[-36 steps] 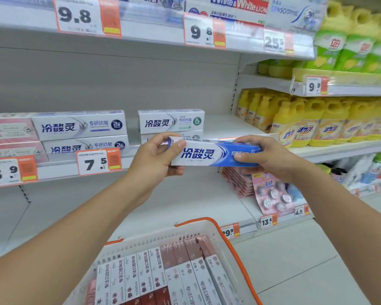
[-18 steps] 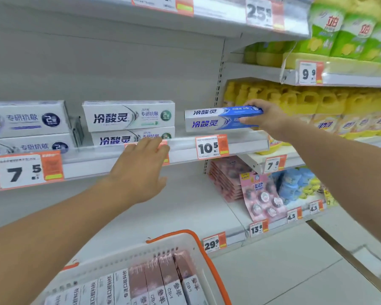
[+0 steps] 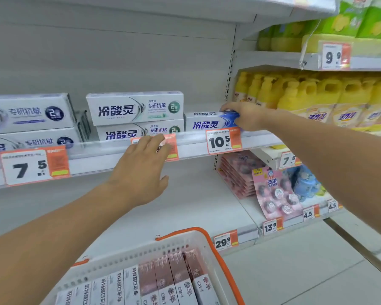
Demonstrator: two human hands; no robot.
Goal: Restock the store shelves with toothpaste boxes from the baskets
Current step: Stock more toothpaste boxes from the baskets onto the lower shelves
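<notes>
A white basket (image 3: 198, 241) with an orange rim sits low in front, packed with upright toothpaste boxes (image 3: 163, 280), white ones to the left and pinkish ones to the right. Above it the left hand (image 3: 141, 172) reaches flat, fingers straight and loose, fingertips over a price tag on the shelf (image 3: 101, 155) edge. Two stacks of white boxes (image 3: 134, 108) stand there. Just right of them lies a blue box (image 3: 209, 122), its far end held by the curled fingers of the right hand (image 3: 246, 116). Further right, yellow bottles (image 3: 317, 95) fill the next bay, above a pale tiled floor (image 3: 295, 271)
</notes>
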